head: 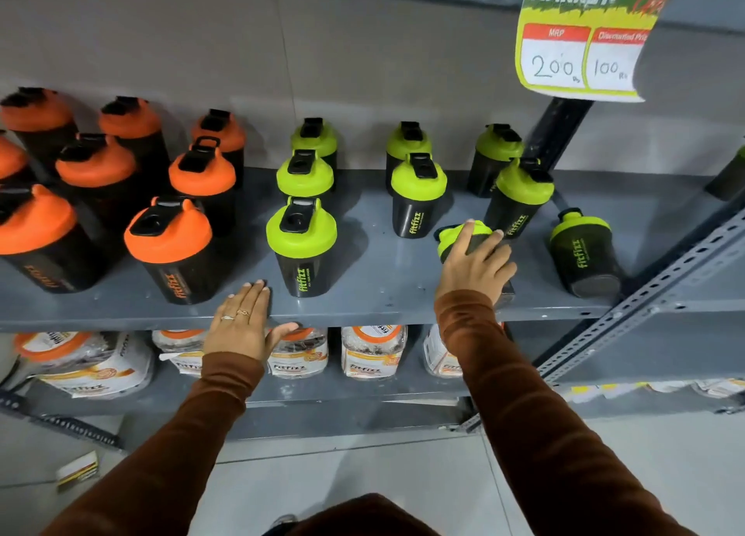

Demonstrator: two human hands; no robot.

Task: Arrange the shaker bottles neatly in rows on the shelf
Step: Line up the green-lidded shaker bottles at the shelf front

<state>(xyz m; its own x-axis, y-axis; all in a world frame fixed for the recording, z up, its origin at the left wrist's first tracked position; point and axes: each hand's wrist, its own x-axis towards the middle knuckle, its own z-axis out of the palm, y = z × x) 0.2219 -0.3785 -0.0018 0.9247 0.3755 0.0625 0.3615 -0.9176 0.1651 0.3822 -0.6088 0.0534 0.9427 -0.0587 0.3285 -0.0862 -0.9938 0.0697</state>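
Note:
Black shaker bottles stand on a grey metal shelf (383, 277). Several with orange lids (167, 233) fill the left half in rows. Several with green lids (301, 231) stand upright in the right half. One green-lidded bottle (449, 237) lies tipped over near the front, and my right hand (473, 263) is closed around its body. Another green-lidded bottle (584, 253) lies on its side at the far right. My left hand (244, 320) rests flat on the shelf's front edge, fingers apart, holding nothing.
A slotted metal upright (645, 302) bounds the shelf on the right. A yellow price sign (584, 40) hangs above. On the lower shelf stand packaged jars (373, 350) with orange caps. A small box (78, 469) lies on the floor.

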